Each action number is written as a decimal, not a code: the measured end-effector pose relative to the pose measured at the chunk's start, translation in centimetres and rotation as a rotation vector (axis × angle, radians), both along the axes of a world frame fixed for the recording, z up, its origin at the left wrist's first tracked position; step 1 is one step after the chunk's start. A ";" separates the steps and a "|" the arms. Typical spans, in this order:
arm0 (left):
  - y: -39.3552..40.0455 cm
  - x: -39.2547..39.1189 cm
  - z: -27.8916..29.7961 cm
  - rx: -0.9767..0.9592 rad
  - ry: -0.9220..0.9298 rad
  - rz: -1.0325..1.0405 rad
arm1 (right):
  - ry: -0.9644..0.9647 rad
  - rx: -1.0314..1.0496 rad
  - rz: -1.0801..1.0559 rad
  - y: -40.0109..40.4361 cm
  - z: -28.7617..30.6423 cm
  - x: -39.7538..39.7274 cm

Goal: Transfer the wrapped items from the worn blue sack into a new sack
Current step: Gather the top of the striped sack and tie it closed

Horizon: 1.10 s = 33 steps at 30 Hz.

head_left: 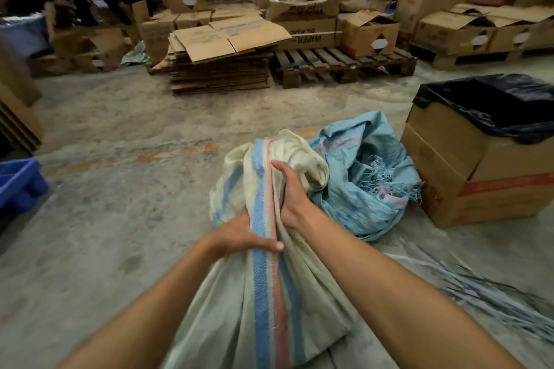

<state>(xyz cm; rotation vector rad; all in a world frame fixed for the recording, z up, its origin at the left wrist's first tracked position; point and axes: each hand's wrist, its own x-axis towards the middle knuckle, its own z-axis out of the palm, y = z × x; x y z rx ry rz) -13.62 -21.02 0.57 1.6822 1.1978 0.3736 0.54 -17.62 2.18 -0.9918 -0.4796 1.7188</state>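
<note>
We are gripping the new sack (263, 293), a cream woven sack with a blue and pink stripe band running along its length, and it is lying stretched away from us on the concrete floor (120, 159), its long axis pointing from our body toward the far stacks, its gathered neck at the far end. Our left hand (245, 234) is curling around the bunched cloth across the stripe, thumb showing on top, and our right hand (292, 189) is clutching the neck a little farther up, fingers buried in the folds. The fabric is looking creased and limp near the mouth. Just beside it, to the right, the worn blue sack (368, 177) is lying crumpled with frayed threads hanging from a torn edge. Next to that, a cardboard box (467, 177) lined with a black bag (494, 105) is standing, and beyond, a wooden pallet (338, 66) and flattened cartons (221, 69) are sitting.
</note>
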 end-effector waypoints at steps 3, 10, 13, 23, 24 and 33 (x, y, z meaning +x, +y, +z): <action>-1.7 3.6 -3.6 0.071 -0.257 0.262 | -0.107 0.073 0.085 0.1 -0.2 0.8; -2.8 7.6 -5.1 0.043 -0.238 0.556 | -0.889 0.161 0.433 0.2 -0.6 5.3; -1.9 7.7 -5.4 -0.042 -0.108 0.518 | -0.922 0.210 0.326 -0.5 -2.3 9.1; -1.8 8.0 -5.6 -0.281 -0.220 0.384 | -1.514 -0.115 0.182 -5.9 -16.7 26.6; -1.7 8.0 -5.9 -0.277 -0.217 0.386 | -1.541 -0.140 0.218 -6.3 -18.0 27.2; -2.3 9.6 -7.7 -0.023 -0.167 0.529 | -1.822 -0.161 0.483 -6.5 -22.7 29.0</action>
